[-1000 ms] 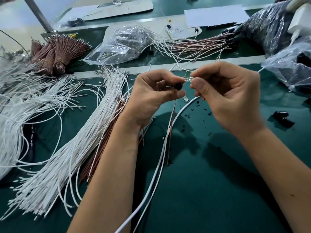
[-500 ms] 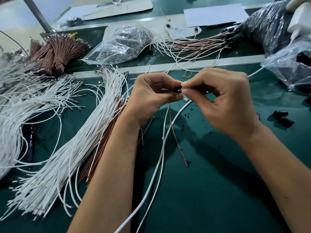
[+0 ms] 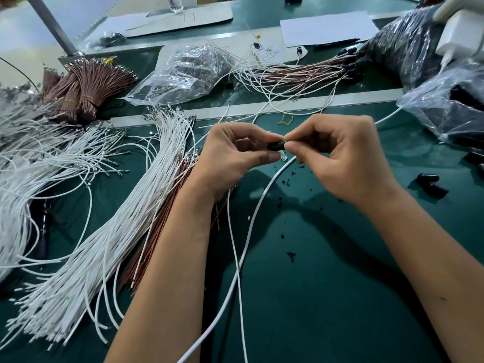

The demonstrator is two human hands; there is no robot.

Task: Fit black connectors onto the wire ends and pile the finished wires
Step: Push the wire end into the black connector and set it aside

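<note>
Hands meet above the green surface (image 3: 327, 297): my left hand (image 3: 230, 158) pinches a small black plastic connector (image 3: 276, 146), my right hand (image 3: 345, 155) pinches beside it.

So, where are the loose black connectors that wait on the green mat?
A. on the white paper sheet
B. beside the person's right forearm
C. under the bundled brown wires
B: the loose black connectors lie on the green mat just outside the right forearm.
</note>
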